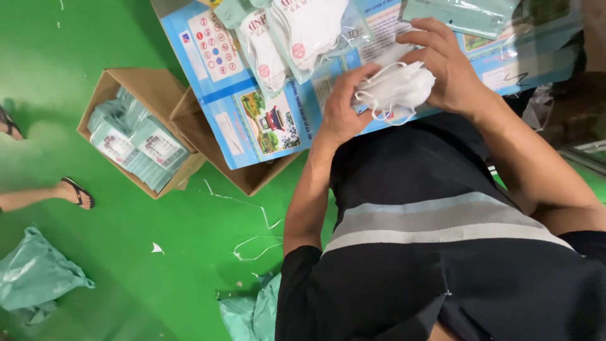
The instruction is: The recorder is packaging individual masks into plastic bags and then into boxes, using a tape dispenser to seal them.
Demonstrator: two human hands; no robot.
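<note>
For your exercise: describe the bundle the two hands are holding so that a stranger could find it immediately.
Start at the blue printed cardboard sheet above the green floor. At its near edge, the left hand and right hand clasp a stack of white face masks, the only masks unbagged, with loose ear loops dangling.

Black short-sleeved shirt with grey and white chest stripes, bare forearms.

Packing area of a small workshop or warehouse. Green painted floor, littered with white elastic scraps. Open cardboard box of sealed teal packets, upper left. Blue printed sheet as worktop, top centre. Teal plastic bags, lower left.
</note>
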